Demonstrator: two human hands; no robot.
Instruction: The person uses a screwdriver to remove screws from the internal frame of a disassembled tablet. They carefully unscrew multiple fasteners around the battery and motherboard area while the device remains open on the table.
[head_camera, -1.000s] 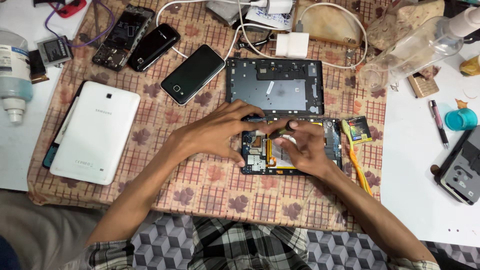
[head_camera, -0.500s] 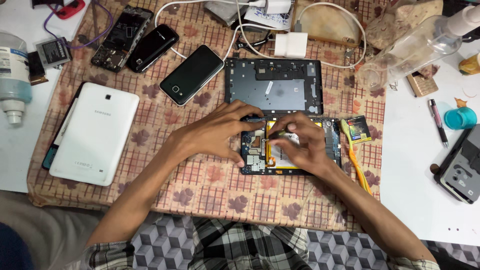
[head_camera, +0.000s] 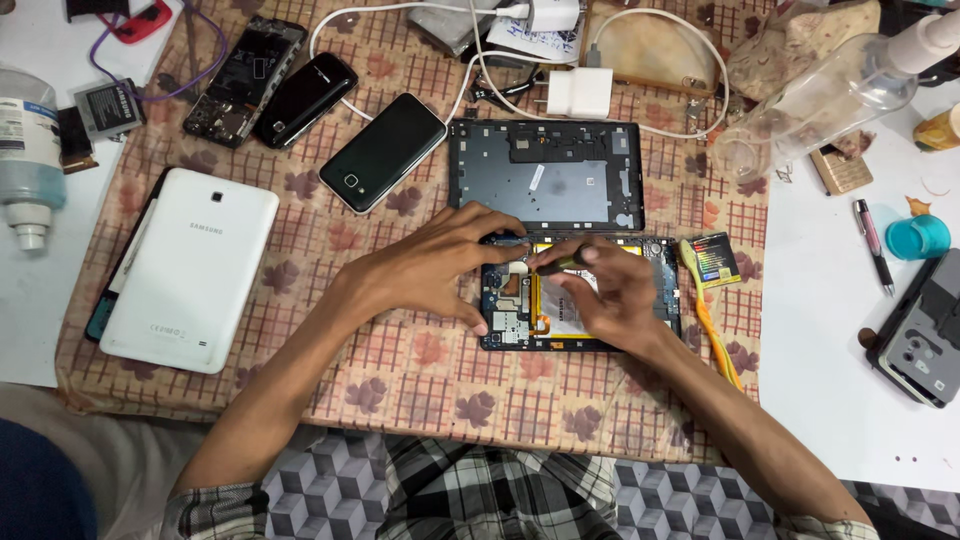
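The cloth (head_camera: 400, 370) is pale pink, checked in thin red-brown lines and dotted with brown maple leaves. On its left part lies a white tablet back (head_camera: 190, 268). Above the cloth's middle sit a glossy black phone (head_camera: 383, 152) and a dark grey tablet frame (head_camera: 545, 175). The opened tablet (head_camera: 530, 315) below that frame shows dark blue board and a silver battery edged in yellow. Right of the cloth the table (head_camera: 830, 400) is white, bearing a teal cap (head_camera: 918, 237) (bright against it). A yellow tool (head_camera: 712, 320) lies at the cloth's right edge.
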